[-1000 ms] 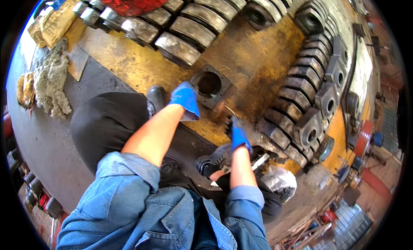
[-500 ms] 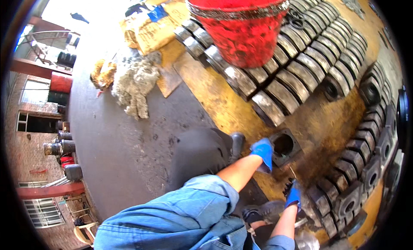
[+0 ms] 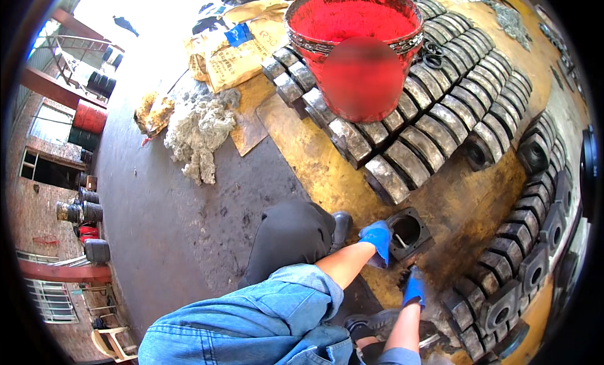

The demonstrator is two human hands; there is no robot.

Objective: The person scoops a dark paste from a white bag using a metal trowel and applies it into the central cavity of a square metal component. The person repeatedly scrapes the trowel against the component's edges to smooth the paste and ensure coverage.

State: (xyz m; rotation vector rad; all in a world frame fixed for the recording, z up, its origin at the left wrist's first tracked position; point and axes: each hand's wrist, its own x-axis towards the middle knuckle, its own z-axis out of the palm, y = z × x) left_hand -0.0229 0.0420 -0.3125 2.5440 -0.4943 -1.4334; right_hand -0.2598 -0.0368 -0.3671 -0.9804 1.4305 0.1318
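At six o'clock, nearest the camera, the person's blue denim sleeves (image 3: 251, 321) fill the lower edge, with a black-trousered knee (image 3: 289, 236) and a black shoe (image 3: 341, 226) just above them. The right hand (image 3: 414, 287), in a blue glove, sits at about five o'clock, fingers drawn together and pointing down onto the grimy yellow steel plate (image 3: 314, 157); whether it pinches anything I cannot tell. The left hand (image 3: 378, 238), also blue-gloved, lies a little farther out, curled over the near rim of a dark square metal block with a round bore (image 3: 409, 232), touching it. That block stands apart from the rest, on the plate near the picture's centre-right.

At three to four o'clock a curved row of similar dark bored blocks (image 3: 522, 270) runs along the edge. Farther off, from one to two o'clock, lie rows of grey curved metal segments (image 3: 409, 145), packed side by side. On them, at twelve o'clock, stands a large red plastic bucket (image 3: 358, 44). At eleven o'clock a heap of whitish cotton waste (image 3: 198, 129) and tan paper sacks (image 3: 236, 54) lie on the grey concrete floor (image 3: 163, 201).
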